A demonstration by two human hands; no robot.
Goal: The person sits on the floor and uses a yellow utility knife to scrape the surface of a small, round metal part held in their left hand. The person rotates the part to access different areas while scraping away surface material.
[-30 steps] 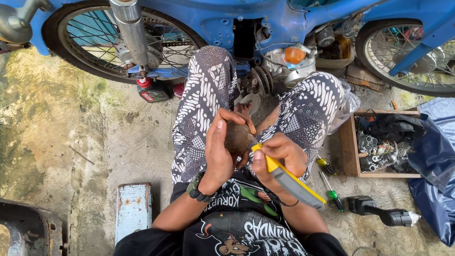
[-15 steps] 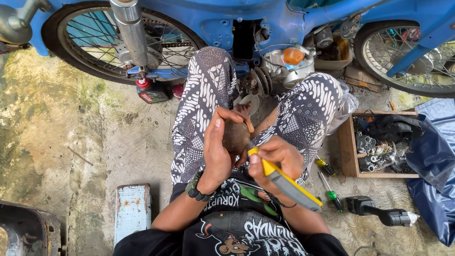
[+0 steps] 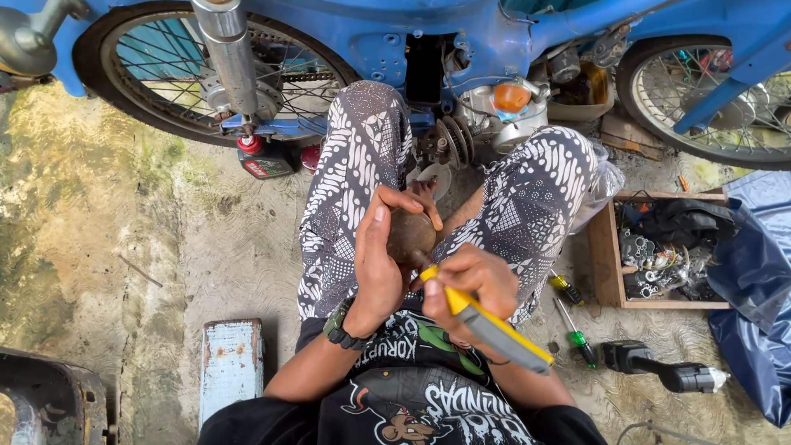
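Little has shifted since the earlier frames: left hand [image 3: 381, 259] still wraps a round brown part [image 3: 409, 235], right hand [image 3: 470, 288] still grips a yellow-handled tool [image 3: 486, 323] at its underside, so work continues. Screwdrivers [image 3: 570, 311] lie right.

Your left hand [image 3: 381, 262] hides most of the brown round part [image 3: 409, 235]; the yellow-handled tool's [image 3: 486, 323] tip is hidden at centre frame.

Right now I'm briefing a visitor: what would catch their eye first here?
The blue motorbike across the top, then the patterned trousers below it. At the centre the left hand cups a small brown part, while the right hand holds a yellow-handled tool to it.
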